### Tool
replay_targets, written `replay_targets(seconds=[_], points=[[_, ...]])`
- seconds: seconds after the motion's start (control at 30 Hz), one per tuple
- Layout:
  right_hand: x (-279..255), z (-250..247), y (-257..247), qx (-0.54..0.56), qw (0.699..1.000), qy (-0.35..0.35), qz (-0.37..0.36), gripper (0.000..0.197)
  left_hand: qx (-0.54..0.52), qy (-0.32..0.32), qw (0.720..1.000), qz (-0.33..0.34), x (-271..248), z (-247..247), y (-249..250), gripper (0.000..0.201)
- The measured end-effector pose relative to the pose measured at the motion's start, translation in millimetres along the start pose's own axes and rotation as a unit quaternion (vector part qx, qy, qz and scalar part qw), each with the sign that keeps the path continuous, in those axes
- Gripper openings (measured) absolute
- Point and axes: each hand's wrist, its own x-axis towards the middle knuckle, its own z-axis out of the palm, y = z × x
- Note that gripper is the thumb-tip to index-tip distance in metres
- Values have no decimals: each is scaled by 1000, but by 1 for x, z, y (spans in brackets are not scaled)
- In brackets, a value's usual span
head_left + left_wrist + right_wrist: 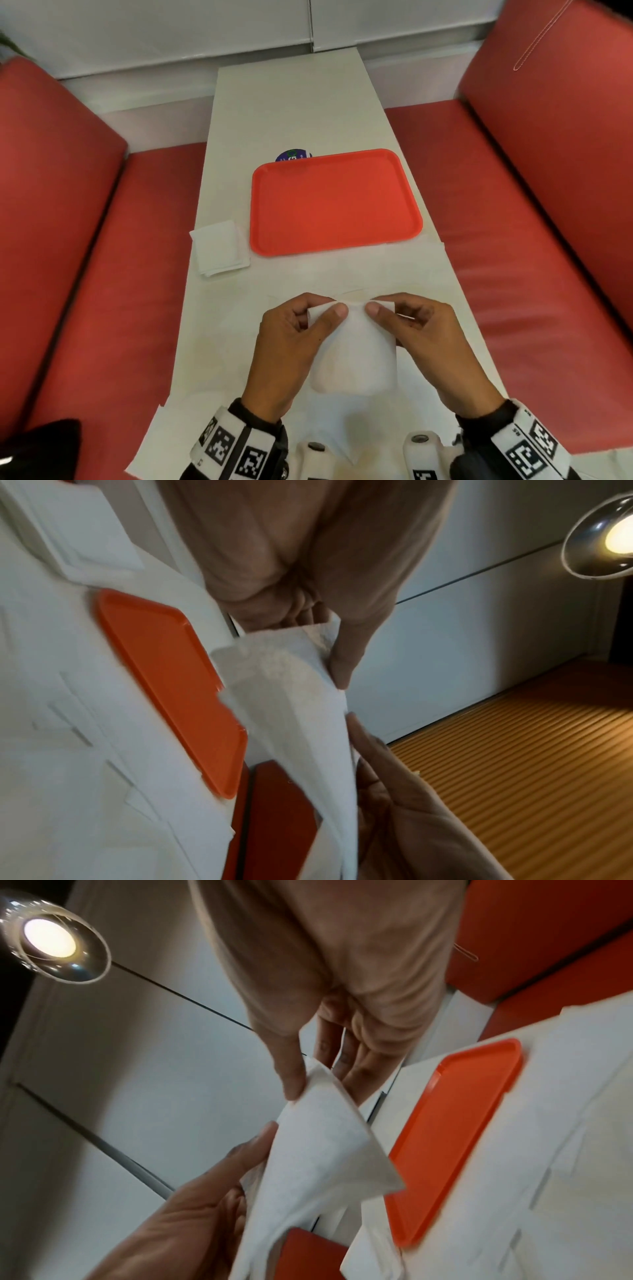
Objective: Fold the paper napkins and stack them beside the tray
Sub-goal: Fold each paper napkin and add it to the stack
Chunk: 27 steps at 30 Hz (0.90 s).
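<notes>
I hold a white paper napkin point(352, 349) in the air above the near end of the table. My left hand point(325, 308) pinches its top left corner and my right hand point(385, 306) pinches its top right corner, thumbs towards me. The left wrist view shows the left thumb point(342, 664) on the napkin point(291, 696). In the right wrist view the right thumb point(291, 1077) presses the same sheet point(318, 1150). An orange tray point(335, 202) lies mid-table with nothing on it. A stack of folded napkins point(219, 248) sits just left of it.
Flat white paper sheets point(342, 431) cover the table's near part under my hands. A round blue item point(294, 156) peeks from behind the tray's far edge. Red bench seats point(120, 274) flank the narrow table on both sides. A black object point(41, 445) lies at bottom left.
</notes>
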Motion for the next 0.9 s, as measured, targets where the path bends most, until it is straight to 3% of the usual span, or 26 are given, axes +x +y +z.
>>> replay_targets(seconds=[0.3,0.43,0.53,0.67,0.77,0.9], points=[[19,77,10,-15,998,-43,37,17,14,-19,999,-34,10,-80,-15,13],[40,87,15,23,999,14,37,34,-35,1,998,-60,28,-123,-19,15],[57,98,17,30,997,60,38,24,-66,12,995,-70,50,-149,-20,15],[66,127,24,-32,997,32,62,23,-29,41,996,-77,112,-180,-28,8],[69,125,36,-57,991,96,79,17,31,104,990,-89,179,-215,-52,9],[64,101,55,-127,968,178,121,2,172,151,969,-94,246,-239,-80,39]])
